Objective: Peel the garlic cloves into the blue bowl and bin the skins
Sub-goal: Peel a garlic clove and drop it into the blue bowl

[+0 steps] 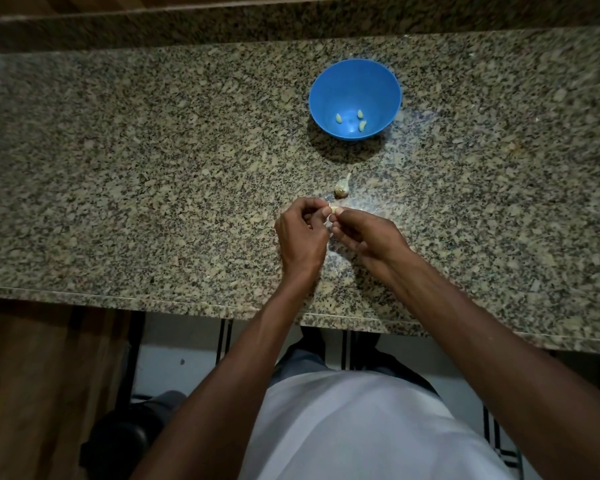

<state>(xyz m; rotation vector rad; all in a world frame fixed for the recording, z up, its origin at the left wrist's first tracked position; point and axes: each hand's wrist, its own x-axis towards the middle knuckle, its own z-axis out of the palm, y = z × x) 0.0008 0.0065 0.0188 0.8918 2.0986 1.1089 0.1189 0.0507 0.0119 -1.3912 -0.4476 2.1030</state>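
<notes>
Left hand and right hand meet over the counter, fingers curled, both pinching one garlic clove between the fingertips. Just beyond them the rest of the garlic bulb lies on the stone. Further off, blue bowl with three peeled cloves at its bottom.

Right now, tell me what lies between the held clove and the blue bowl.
Only the garlic remnant lies on the counter between the clove pinched by both hands and the blue bowl; lifting clears it.
</notes>
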